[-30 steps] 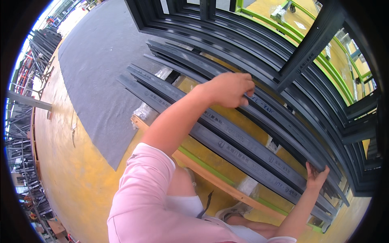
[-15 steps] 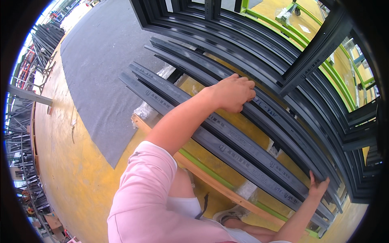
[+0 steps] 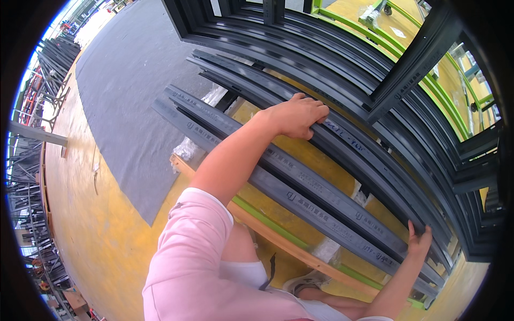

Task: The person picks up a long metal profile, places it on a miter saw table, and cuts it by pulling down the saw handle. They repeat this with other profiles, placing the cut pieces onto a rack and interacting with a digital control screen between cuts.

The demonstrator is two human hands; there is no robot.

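Observation:
Several long dark grey metal profiles lie side by side at a slant in front of me. My left hand (image 3: 298,115) is closed over a far dark profile (image 3: 334,145), fingers curled across its far edge. Further right and nearer, my right hand (image 3: 419,241) grips the same bar close to its right end, with the thumb and fingers on its sides. Two lighter grey profiles (image 3: 316,212) rest on the near side, beneath my left forearm. Handwritten marks show on the bars.
Large dark frames (image 3: 342,69) stand close behind the profiles. A wooden strip (image 3: 267,232) and a green rail run on my near side. Plastic wrap (image 3: 326,249) covers parts of the supports. A grey mat (image 3: 131,80) covers the floor at left; green carts stand at far right.
My left hand has shifted slightly left and up in the picture, still on the profile. The whole view has moved a little; the right hand stays at the bar's end.

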